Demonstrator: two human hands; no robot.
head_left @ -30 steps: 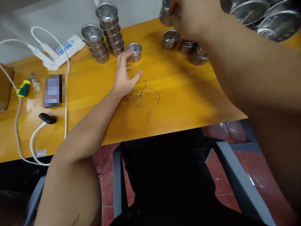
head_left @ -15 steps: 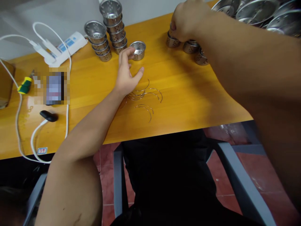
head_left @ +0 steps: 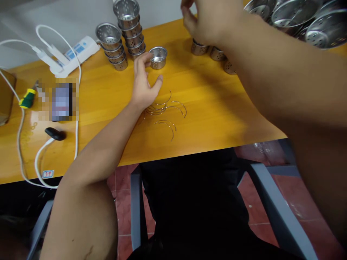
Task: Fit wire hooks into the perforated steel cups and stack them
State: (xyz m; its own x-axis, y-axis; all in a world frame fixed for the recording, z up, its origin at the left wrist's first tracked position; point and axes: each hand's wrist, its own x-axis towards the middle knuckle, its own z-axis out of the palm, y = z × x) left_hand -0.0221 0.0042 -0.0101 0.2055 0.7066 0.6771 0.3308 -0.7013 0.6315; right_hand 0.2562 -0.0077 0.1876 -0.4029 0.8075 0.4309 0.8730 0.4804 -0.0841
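Observation:
My left hand (head_left: 143, 83) hovers low over the table with fingers curved and apart. Its fingertips are at the near left side of a small perforated metal cup (head_left: 158, 59); whether they touch it I cannot make out. Several thin curved wires (head_left: 165, 109) lie by its wrist. My right hand (head_left: 207, 21) is raised at the top edge, bent at the fingers. The frame cuts part of the fingers off, so a hold does not show. Below it stand several more small perforated cups (head_left: 200, 48), partly covered by the hand and forearm.
Two stacks of perforated cups, a shorter stack (head_left: 115, 50) and a taller stack (head_left: 130, 29), stand at the back. Large metal bowls (head_left: 295, 16) fill the back right. Leftward lie a power strip (head_left: 78, 54), white cables, a phone (head_left: 61, 101), a screwdriver (head_left: 27, 98) and a black object (head_left: 55, 133).
My right hand has risen up and left, away from the right-hand cups, and its fingers now reach the top edge. My left hand stays almost where it was, beside the single cup.

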